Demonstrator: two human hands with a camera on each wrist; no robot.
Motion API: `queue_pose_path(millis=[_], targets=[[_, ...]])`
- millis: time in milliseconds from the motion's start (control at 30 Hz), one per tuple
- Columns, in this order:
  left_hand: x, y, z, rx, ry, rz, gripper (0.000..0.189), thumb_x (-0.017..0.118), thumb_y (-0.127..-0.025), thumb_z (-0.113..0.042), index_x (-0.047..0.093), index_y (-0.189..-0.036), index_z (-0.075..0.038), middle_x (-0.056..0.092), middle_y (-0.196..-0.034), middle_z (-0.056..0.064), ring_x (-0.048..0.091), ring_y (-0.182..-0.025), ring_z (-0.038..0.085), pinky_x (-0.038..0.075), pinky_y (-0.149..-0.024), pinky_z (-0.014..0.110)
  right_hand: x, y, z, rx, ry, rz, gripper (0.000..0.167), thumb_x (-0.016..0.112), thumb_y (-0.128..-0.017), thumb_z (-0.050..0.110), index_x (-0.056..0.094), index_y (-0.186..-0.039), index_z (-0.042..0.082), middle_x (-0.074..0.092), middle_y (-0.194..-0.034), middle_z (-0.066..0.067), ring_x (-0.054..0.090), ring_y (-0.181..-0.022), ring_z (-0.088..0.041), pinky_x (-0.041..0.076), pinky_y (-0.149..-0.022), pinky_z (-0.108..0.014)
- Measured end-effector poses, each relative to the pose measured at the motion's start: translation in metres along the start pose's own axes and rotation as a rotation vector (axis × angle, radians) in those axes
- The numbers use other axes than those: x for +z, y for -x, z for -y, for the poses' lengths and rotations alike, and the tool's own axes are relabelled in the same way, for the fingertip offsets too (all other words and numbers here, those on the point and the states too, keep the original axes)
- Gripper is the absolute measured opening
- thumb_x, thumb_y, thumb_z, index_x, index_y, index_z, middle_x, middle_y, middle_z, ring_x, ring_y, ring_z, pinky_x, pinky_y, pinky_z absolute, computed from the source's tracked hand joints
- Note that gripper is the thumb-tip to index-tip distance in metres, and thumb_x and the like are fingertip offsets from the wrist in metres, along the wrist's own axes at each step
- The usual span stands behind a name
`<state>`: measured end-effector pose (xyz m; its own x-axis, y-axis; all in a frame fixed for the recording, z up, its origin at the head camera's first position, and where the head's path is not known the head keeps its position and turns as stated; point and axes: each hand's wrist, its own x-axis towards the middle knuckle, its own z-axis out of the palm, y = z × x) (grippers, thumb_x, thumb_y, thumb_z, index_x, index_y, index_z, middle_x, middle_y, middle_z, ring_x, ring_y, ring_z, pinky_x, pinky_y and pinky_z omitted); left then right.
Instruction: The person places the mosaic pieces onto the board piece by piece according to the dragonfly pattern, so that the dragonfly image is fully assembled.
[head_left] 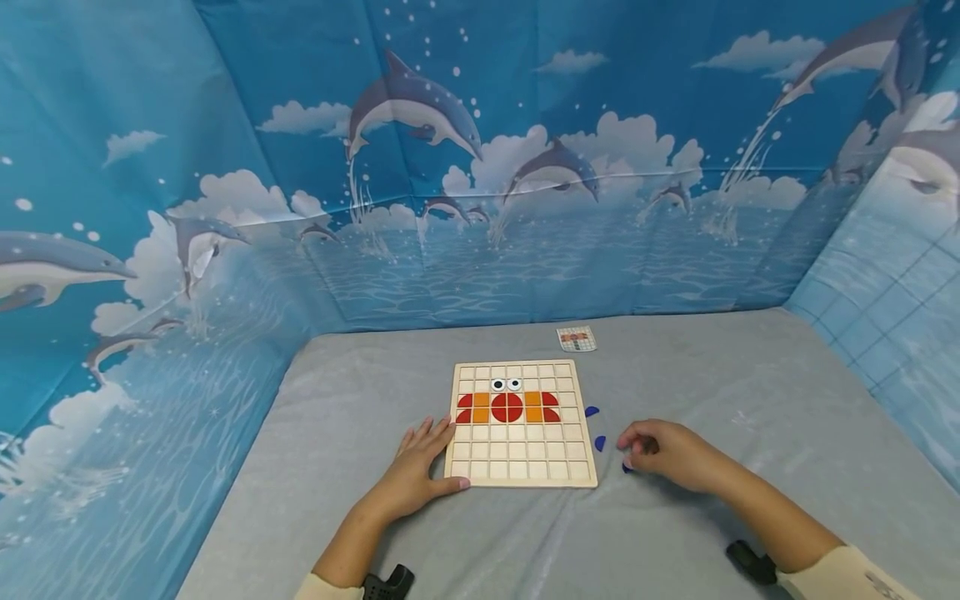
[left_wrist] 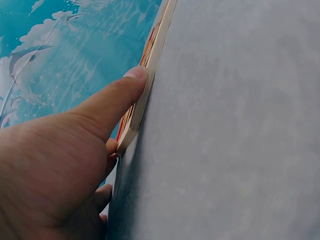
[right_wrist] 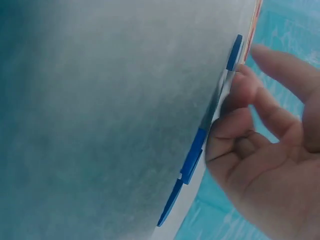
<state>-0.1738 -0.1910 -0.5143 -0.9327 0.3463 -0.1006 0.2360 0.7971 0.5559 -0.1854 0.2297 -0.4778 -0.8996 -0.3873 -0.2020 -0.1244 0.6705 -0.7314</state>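
Note:
A square wooden grid board (head_left: 525, 467) lies on the grey cloth. On it, red quarter-circle tiles form a central disc (head_left: 507, 407), with orange square tiles (head_left: 481, 407) and more red pieces on both sides. Two round eye tiles (head_left: 506, 384) sit above the disc. My left hand (head_left: 412, 475) rests at the board's left side, fingers along its edge and thumb (left_wrist: 135, 75) on the near edge. Right of the board, my right hand (head_left: 671, 454) hovers loosely curled, nothing visible in its fingers. A blue piece (head_left: 627, 468) lies by its thumb; two others (head_left: 600, 443) lie nearer the board.
A small pattern card (head_left: 576, 338) with a printed grid lies behind the board. A blue dolphin-print curtain (head_left: 480, 267) surrounds the back and sides of the cloth-covered surface (head_left: 360, 375). Dark wrist devices (head_left: 750, 562) sit near both sleeves.

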Motion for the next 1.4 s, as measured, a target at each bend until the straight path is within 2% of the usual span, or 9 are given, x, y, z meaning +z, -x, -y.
queue_pose_path(millis=[167,433,733,900,1033,1233,1400], targets=[[0.0,0.001,0.0,0.0,0.004,-0.001,0.094,0.076,-0.084,-0.057,0.035,-0.159,-0.016,0.027,-0.168,0.0,0.011,-0.159,0.032,0.005,-0.128,0.059,0.002,-0.002,-0.004,-0.01,0.015,0.017,0.02,0.078,-0.085,0.015,0.069,-0.102,0.01,0.058,-0.083,0.001,0.051,-0.07,-0.009,0.042,-0.062,-0.024],[0.0,0.0,0.001,-0.001,-0.004,-0.001,0.094,0.075,-0.084,-0.058,0.035,-0.159,-0.017,0.026,-0.169,0.0,0.011,-0.159,0.031,0.005,-0.128,0.059,0.004,-0.002,-0.006,0.011,0.055,0.014,0.014,0.08,-0.084,0.016,0.068,-0.09,0.014,0.057,-0.081,0.001,0.05,-0.073,-0.012,0.041,-0.063,-0.024],[0.0,0.0,0.002,0.001,-0.004,0.0,0.094,0.075,-0.085,-0.058,0.034,-0.159,-0.017,0.026,-0.169,0.0,0.011,-0.159,0.031,0.006,-0.128,0.059,0.002,0.0,-0.006,0.01,0.046,0.013,0.016,0.08,-0.085,0.017,0.065,-0.088,0.013,0.059,-0.081,0.001,0.052,-0.075,-0.013,0.042,-0.063,-0.024],[0.0,0.0,0.001,0.005,-0.009,-0.003,0.094,0.075,-0.084,-0.057,0.034,-0.159,-0.017,0.026,-0.169,0.0,0.011,-0.159,0.032,0.006,-0.128,0.059,0.001,0.0,-0.004,0.027,0.003,0.002,0.015,0.077,-0.088,0.019,0.064,-0.09,0.014,0.06,-0.082,0.001,0.053,-0.075,-0.013,0.044,-0.063,-0.024],[-0.001,0.001,0.0,0.007,-0.009,-0.003,0.094,0.076,-0.084,-0.056,0.034,-0.159,-0.017,0.027,-0.168,0.0,0.012,-0.159,0.032,0.006,-0.128,0.059,-0.001,-0.002,-0.001,0.035,-0.058,0.004,0.009,0.073,-0.092,0.018,0.067,-0.096,0.012,0.063,-0.084,-0.001,0.057,-0.077,-0.015,0.049,-0.064,-0.024],[-0.001,0.001,0.0,0.004,-0.011,-0.001,0.094,0.076,-0.085,-0.056,0.034,-0.159,-0.017,0.026,-0.169,0.0,0.012,-0.159,0.031,0.006,-0.128,0.058,0.0,-0.006,0.006,0.018,-0.116,-0.012,0.015,0.071,-0.094,0.021,0.074,-0.105,0.011,0.068,-0.095,-0.003,0.061,-0.081,-0.015,0.055,-0.067,-0.026],[-0.001,0.001,0.0,0.003,-0.007,0.002,0.094,0.075,-0.085,-0.057,0.034,-0.159,-0.017,0.026,-0.169,0.0,0.011,-0.159,0.032,0.006,-0.128,0.059,0.005,-0.012,0.016,-0.01,-0.197,-0.015,0.017,0.071,-0.094,0.017,0.072,-0.108,0.007,0.068,-0.098,-0.006,0.064,-0.083,-0.017,0.058,-0.071,-0.029]])
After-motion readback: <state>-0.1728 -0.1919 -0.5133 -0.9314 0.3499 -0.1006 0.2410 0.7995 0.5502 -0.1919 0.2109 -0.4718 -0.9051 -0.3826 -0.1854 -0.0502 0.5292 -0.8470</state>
